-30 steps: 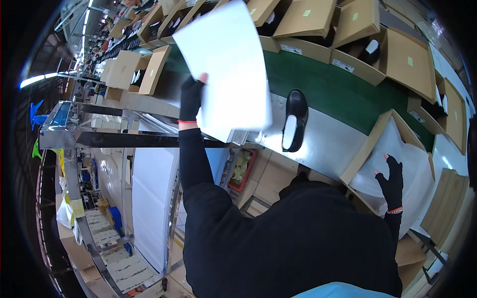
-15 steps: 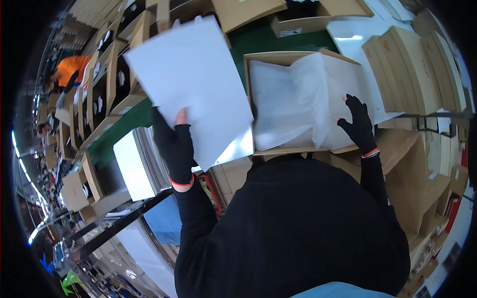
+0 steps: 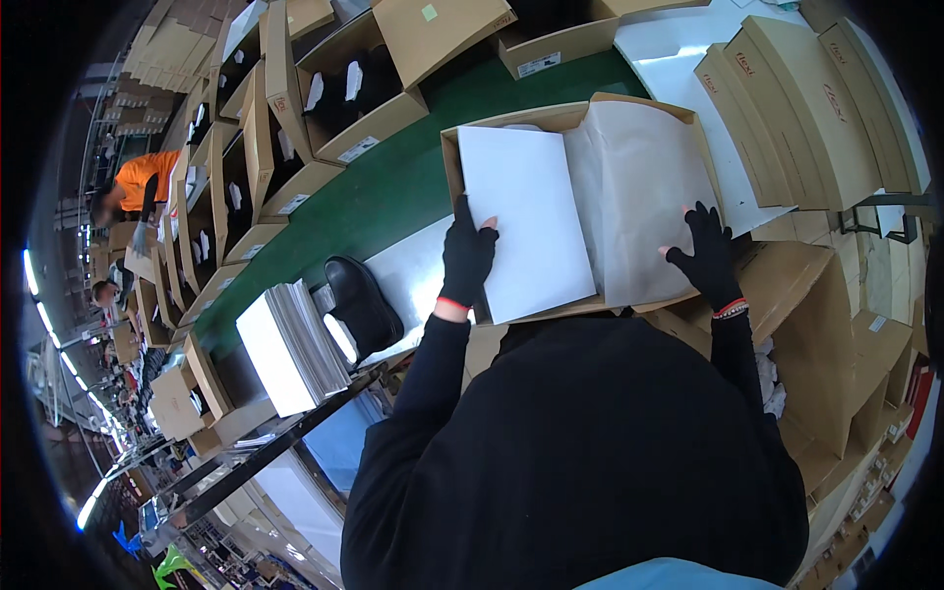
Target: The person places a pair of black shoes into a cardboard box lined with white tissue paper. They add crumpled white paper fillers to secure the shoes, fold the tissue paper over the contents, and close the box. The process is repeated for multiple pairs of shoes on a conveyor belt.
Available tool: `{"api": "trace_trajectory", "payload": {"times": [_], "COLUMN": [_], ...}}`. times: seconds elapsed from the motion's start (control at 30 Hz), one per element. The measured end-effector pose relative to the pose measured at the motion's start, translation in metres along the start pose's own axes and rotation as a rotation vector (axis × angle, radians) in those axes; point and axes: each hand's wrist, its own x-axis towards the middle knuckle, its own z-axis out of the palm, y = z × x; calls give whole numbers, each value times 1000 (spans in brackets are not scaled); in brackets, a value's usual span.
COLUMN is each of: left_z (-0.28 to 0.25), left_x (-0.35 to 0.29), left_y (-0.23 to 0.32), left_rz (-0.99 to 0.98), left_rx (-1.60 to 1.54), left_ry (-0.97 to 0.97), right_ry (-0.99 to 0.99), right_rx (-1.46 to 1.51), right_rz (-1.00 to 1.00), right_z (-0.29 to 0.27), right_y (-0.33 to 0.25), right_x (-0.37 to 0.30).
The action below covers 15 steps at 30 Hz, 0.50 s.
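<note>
An open brown cardboard box lies in front of me. Tissue paper lines it, rising over its right half. Over the left half lies a flat white sheet, slightly tilted, its lower edge near the box's front wall. My left hand, in a black fingerless glove, grips this sheet by its left edge, thumb on top. My right hand, gloved alike, rests with fingers spread on the right part of the tissue paper. A black shoe stands left of the box, next to a stack of white sheets.
Open boxes with black shoes line a green conveyor belt at the back and left. Closed brown boxes stand in a row at the right. A large open carton is by my right arm. Another person in orange works far left.
My left hand has brought the white sheet right and down, from above the belt onto the box's left half. The black shoe has come into sight. My right hand stays spread on the paper.
</note>
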Motion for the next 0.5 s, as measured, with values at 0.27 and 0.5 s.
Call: {"api": "trace_trajectory", "payload": {"times": [0.27,0.5], "left_z": [53,-120], "left_x": [0,-10], "left_y": [-15,-56], "left_rz": [-99,165], "left_rx": [-113,899], "left_ry": [-161,-53], "right_ry": [-101,-1], "right_rx": [-10,349], "right_rz": [250,378], "right_z": [45,97], "right_y": [1,53], "right_x": [25,32]}}
